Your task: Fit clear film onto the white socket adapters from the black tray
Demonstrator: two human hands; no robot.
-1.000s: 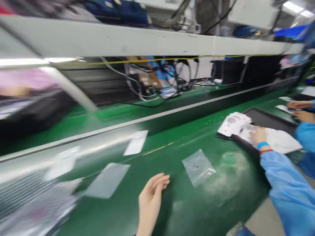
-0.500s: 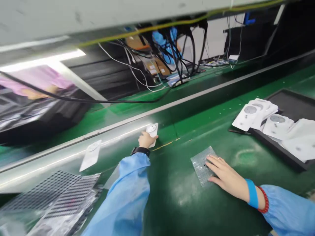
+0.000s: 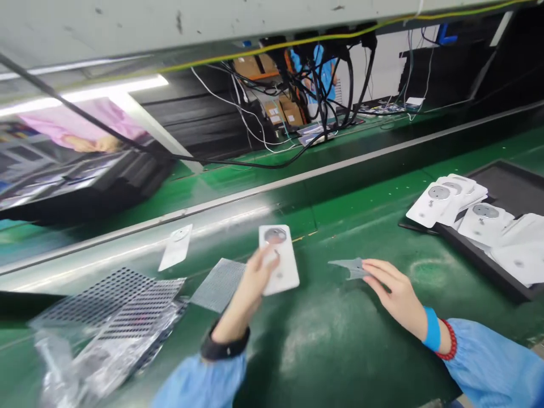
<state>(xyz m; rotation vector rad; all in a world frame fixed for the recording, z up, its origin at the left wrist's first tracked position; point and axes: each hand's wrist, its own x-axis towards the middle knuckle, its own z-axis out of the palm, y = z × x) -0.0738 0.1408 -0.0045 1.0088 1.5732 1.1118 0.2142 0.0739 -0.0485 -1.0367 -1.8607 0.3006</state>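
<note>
Near the middle, my left hand grips a white rectangular panel with rounded corners and a grey round disc near its top. The panel is raised off the green surface. My right hand, to the right, pinches a small clear plastic sheet, bent and seen partly edge-on. A small dark spot shows on the sheet by the fingertips. Beside my left hand a grey dotted square sheet lies flat. Another white panel lies further left on the shiny strip.
A black tray at the right holds several white panels. Patterned sheets in clear plastic lie at the lower left. Beyond the metal rail, black cables hang, and a person in pink works by a black bin.
My left hand has brought the white panel up from the surface and nearer to me. My right hand, earlier flat on the plastic sheet, now has it pinched and lifted.
</note>
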